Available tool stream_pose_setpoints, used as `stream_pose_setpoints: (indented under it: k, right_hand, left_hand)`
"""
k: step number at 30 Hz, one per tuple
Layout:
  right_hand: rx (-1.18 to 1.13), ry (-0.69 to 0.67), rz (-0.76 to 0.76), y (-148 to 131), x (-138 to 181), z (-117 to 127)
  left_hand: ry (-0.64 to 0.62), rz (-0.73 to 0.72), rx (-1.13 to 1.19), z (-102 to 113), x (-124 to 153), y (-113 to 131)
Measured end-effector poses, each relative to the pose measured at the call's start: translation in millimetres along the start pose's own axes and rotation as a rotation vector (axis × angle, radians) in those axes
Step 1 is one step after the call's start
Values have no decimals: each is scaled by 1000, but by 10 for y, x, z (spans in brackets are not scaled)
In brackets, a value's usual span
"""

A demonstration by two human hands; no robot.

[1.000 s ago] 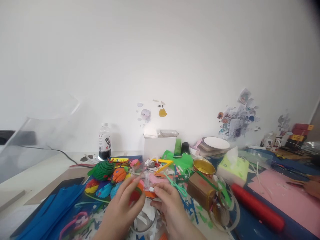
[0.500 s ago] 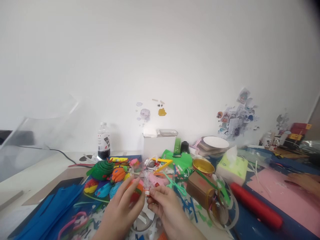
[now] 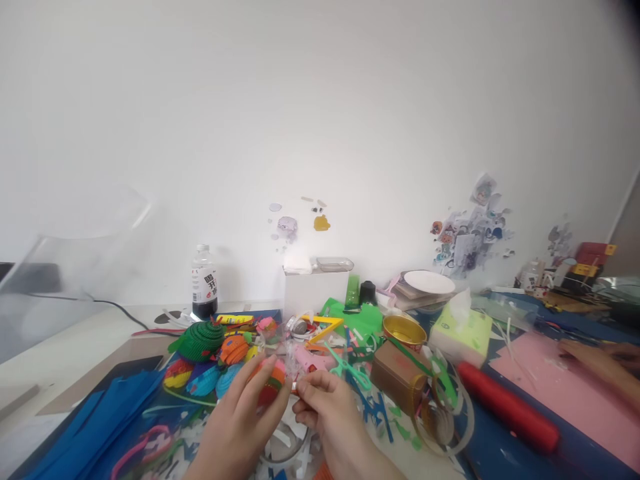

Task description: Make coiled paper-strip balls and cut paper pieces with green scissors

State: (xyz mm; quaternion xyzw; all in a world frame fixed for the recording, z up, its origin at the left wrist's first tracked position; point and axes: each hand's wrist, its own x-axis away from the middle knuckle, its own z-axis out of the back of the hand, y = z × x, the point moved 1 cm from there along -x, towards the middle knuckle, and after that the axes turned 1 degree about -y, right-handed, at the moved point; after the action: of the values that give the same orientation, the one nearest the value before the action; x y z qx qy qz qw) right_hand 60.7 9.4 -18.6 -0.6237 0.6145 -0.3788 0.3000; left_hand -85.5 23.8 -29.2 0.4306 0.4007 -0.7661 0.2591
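Note:
My left hand [image 3: 245, 417] is curved around a rounded orange corrugated-paper piece [image 3: 273, 381] with a green band. Its fingers hide part of this piece. Close beside it, my right hand [image 3: 327, 413] pinches a small white-and-red piece [image 3: 295, 385] between thumb and forefinger, near my left thumb tip. The small piece is mostly covered by the fingers. Just beyond the hands lie a pink glue gun-like object [image 3: 313, 359] and mint-green scissors [image 3: 345, 370]. White paper scraps [image 3: 285, 437] are scattered below the hands.
Corrugated-paper figures, including a green one [image 3: 203, 341], sit left. Blue paper strips [image 3: 95, 427], a dark-filled bottle [image 3: 204, 283], a brown box [image 3: 397, 373], tape rolls [image 3: 443, 427], a tissue pack [image 3: 460, 333] and a red roll [image 3: 507, 407] surround the hands. Another person's hand [image 3: 595, 363] is over pink paper [image 3: 555, 393].
The view has shifted slightly, so the scene sits a little further left. Both hands keep nearly the same pose, and the small piece now shows less. The other person's hand has moved left over the pink paper.

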Motion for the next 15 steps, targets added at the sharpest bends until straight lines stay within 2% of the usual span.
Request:
stream_pose_setpoints:
  k: [6,11,15]
  right_hand:
    - [-27,-10,10,-50,39,14]
    - [-75,-53,36,-126,65,41]
    - [-88,-100,72,-120,69,34]
  left_hand:
    - [10,16,-18,36,-27,-12]
    - [32,28,-57,129,-119,-79]
    - [33,7,-59,120,-115,-60]
